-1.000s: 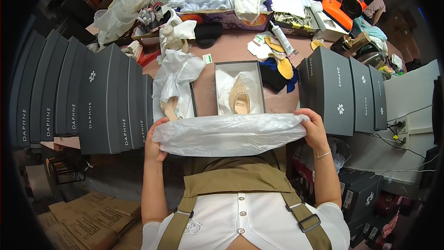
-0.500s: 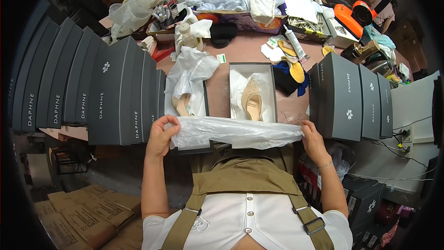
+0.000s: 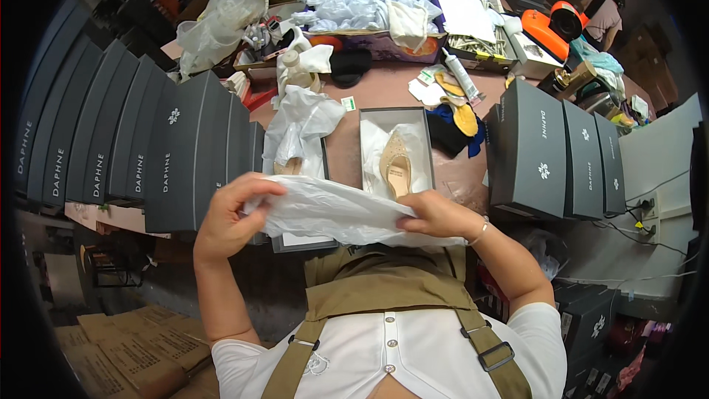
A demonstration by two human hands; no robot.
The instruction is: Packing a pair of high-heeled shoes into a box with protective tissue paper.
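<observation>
left hand (image 3: pixel 233 214) gripping plastic bag (image 3: pixel 332 210) | right hand (image 3: pixel 439 214) pinching it too | shoe (image 3: pixel 397 166) lying in open box (image 3: pixel 428 122) on counter (image 3: pixel 384 89)

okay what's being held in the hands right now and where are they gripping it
Both hands hold a crinkled, translucent white plastic bag. The left hand grips its left end, and the right hand grips its right part, along the top edge.

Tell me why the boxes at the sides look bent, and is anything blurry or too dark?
Head view: the fisheye lens bows the dark shoe boxes toward the rim, and black corners ring the picture. Head view: light is soft and even, with no harsh glare on the white plastic sheet. Head view: the left hand and right hand look slightly soft; the beige shoe is sharp.
</observation>
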